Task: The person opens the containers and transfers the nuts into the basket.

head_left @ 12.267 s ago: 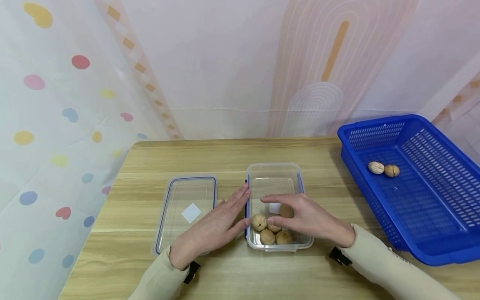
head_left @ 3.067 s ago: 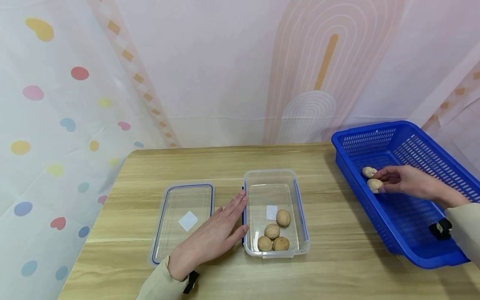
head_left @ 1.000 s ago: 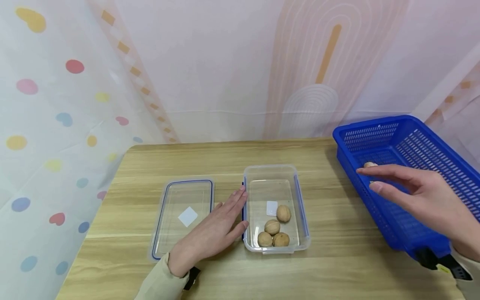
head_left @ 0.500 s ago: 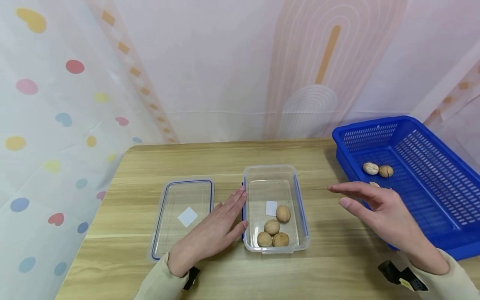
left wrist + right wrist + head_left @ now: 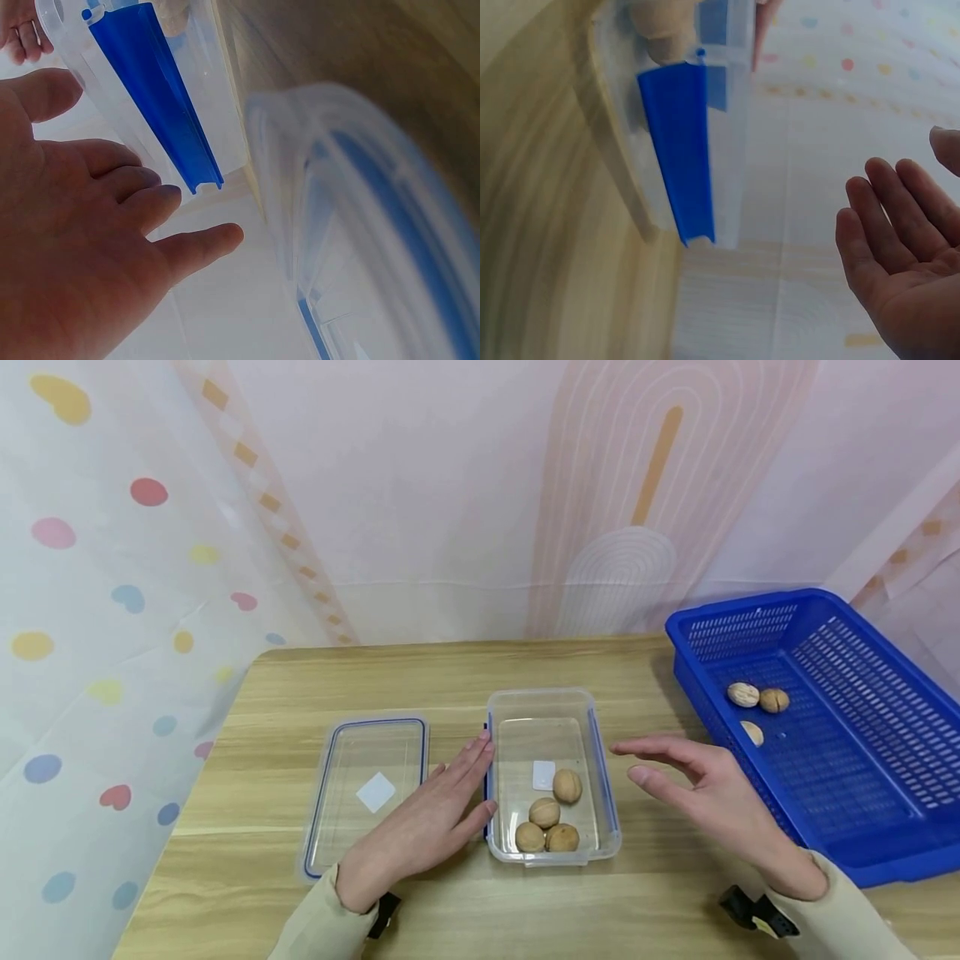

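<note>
A clear plastic food container (image 5: 542,706) with blue side clips stands lidless on the table. Several walnuts (image 5: 544,812) lie toward its near end, beside a white label. My left hand (image 5: 420,822) has its fingers extended at the container's left side, by the blue clip (image 5: 154,94); whether they press on it I cannot tell. To the right of the container hovers my right hand (image 5: 712,793), thumb and fingers apart, holding nothing; its palm also shows in the right wrist view. Three walnuts, one being a pale walnut (image 5: 743,695), lie in the blue basket (image 5: 847,760), one partly hidden by its wall.
The container's clear lid (image 5: 341,777), with a blue seal and white label, lies flat on the left, partly under my left forearm. Wood-grain table (image 5: 450,677) shows between container and basket. A patterned cloth (image 5: 450,502) hangs behind.
My right hand has set a walnut in the basket and come back left, empty, toward the container. The container holds one walnut fewer, the basket one more. My left hand has stayed put.
</note>
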